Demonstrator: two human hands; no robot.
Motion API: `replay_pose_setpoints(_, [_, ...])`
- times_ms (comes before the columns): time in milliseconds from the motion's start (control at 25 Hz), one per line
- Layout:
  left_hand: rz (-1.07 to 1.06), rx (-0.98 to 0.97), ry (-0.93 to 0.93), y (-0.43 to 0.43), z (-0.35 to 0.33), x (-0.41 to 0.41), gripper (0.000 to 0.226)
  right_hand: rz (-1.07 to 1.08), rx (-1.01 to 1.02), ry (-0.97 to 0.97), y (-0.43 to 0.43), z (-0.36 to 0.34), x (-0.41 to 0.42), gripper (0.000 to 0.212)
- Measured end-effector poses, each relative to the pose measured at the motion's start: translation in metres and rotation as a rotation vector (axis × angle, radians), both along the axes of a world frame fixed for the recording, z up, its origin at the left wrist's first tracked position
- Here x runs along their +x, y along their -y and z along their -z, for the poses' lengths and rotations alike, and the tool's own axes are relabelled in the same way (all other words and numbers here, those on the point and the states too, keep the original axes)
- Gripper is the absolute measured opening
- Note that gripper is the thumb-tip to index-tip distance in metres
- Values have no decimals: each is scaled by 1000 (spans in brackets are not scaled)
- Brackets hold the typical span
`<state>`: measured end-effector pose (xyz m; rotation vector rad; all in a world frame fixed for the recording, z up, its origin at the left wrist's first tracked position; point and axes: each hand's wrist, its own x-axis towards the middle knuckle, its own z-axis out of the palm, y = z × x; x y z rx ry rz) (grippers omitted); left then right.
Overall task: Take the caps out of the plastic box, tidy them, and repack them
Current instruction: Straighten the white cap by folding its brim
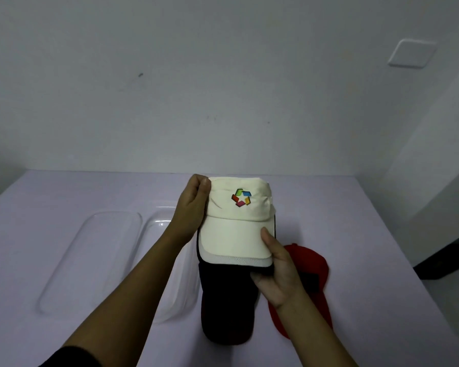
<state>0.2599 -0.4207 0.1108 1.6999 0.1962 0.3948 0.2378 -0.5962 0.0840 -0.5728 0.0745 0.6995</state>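
I'm seeing both hands clamped on a stack of caps held up over the table. The cream cap with the multicolour logo is sitting on top, a white brim edge and a dark brim peeking out just under it. My left hand is pinching the cream cap's crown at its left side, and my right hand is gripping the stacked brims at their right front corner, thumb on top, fingers underneath. A dark cap is lying on the table right below the cream cap, touching the stack or nearly so; I cannot tell which. A red cap is lying on the table just right of the dark cap, partly hidden behind my right wrist. Left of the cream cap, the clear plastic box is sitting open, partly behind my left forearm, and I'm seeing nothing inside it. Its clear lid is lying flat further left, beside the box.
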Motion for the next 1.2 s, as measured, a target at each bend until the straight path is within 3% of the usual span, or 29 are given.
replay_pose_setpoints(120, [-80, 156, 70, 0, -2, 4, 28, 13, 0, -2, 0, 1, 3, 96])
replay_pose_setpoints(320, [-32, 415, 211, -4, -15, 3, 19, 14, 7, 31, 4, 4, 4, 91])
replay_pose_setpoints(480, [-170, 375, 238, 8, -12, 0, 16, -15, 52, 67, 0, 0, 2, 70])
replay_pose_setpoints(560, [-130, 371, 219, 3, -15, 1, 21, 0, 25, 54, 2, 2, 5, 78])
replay_pose_setpoints(720, [207, 520, 22, -13, -33, 6, 17, 23, -14, 43, 10, 12, 11, 91])
replay_pose_setpoints(800, [221, 498, -10, -9, -34, 7, 12, 9, -3, 43, 10, 13, 9, 90])
replay_pose_setpoints(960, [168, 466, -23, -5, -35, 10, 31, -9, -20, 70, 11, 13, 8, 90])
replay_pose_setpoints(1200, [272, 730, -103, 11, -58, 18, 25, 0, -28, 107, 10, 10, 7, 83])
